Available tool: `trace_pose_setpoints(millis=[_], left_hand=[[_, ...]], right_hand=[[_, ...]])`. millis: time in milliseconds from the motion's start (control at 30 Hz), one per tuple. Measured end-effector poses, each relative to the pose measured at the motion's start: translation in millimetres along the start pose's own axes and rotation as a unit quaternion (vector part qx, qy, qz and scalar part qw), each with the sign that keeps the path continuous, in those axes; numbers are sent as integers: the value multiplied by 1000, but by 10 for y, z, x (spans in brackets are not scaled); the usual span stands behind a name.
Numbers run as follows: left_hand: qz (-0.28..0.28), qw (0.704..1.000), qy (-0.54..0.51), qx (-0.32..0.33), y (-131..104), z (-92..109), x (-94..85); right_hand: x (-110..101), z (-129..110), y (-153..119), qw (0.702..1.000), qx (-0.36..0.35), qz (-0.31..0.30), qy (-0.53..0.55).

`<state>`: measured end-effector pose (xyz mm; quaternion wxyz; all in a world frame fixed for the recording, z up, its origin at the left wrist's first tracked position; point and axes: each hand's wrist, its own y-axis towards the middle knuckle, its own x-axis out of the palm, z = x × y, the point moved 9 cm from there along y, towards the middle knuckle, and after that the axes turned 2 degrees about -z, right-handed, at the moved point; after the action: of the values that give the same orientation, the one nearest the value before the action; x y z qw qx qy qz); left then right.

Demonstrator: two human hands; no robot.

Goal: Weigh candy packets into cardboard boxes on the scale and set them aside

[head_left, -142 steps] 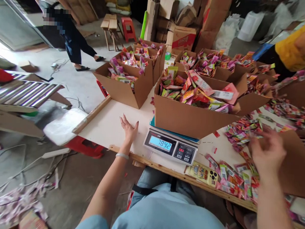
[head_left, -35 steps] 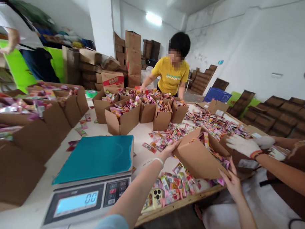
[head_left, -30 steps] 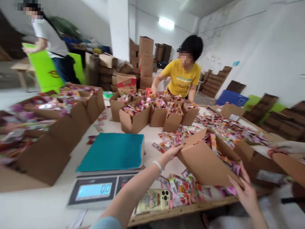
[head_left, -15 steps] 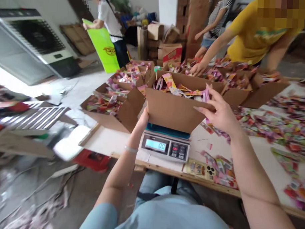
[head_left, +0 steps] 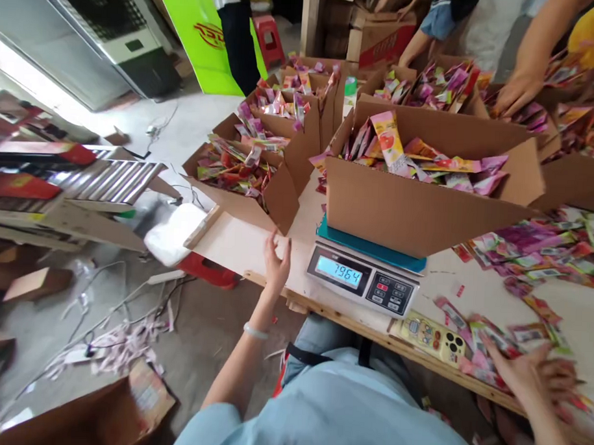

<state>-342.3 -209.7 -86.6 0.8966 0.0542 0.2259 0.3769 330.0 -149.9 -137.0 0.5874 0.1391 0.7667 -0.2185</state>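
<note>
An open cardboard box [head_left: 414,204] full of small candy packets [head_left: 392,145] sits on the teal platform of a digital scale [head_left: 366,280], whose display reads 7964. My left hand [head_left: 277,264] is by the table's front edge, left of the scale, with nothing in it and thumb and finger apart. Over a small pile of loose packets [head_left: 487,343] at the front right, my right hand [head_left: 530,377] has its fingers spread. It seems to touch the packets, but I cannot see a grip on any. A yellow patterned phone [head_left: 432,337] lies between the scale and that pile.
Several filled boxes [head_left: 235,181] stand to the left and behind. A co-worker's hand [head_left: 520,91] reaches into a box at back right. More packets [head_left: 559,244] cover the table's right side. A roller conveyor [head_left: 113,177] and a white stool [head_left: 177,231] stand left; cords litter the floor.
The box has settled on the scale and both hands have let go. The reading rose from 0.0. My left hand moved down; my right hand moved down and right to the loose packets.
</note>
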Motion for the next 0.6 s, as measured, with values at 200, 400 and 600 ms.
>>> trace_pose_setpoints(millis=[200, 400, 600], left_hand=[[25, 994, 65, -85, 393, -316, -216], [32, 995, 51, -75, 790, -253, -24], [5, 986, 102, -134, 533, -447, -11]], right_hand=[[149, -646, 484, 999, -47, 9, -6], [71, -1312, 1001, 995, -79, 20, 54], [-176, -1273, 1134, 980, -124, 122, 99]])
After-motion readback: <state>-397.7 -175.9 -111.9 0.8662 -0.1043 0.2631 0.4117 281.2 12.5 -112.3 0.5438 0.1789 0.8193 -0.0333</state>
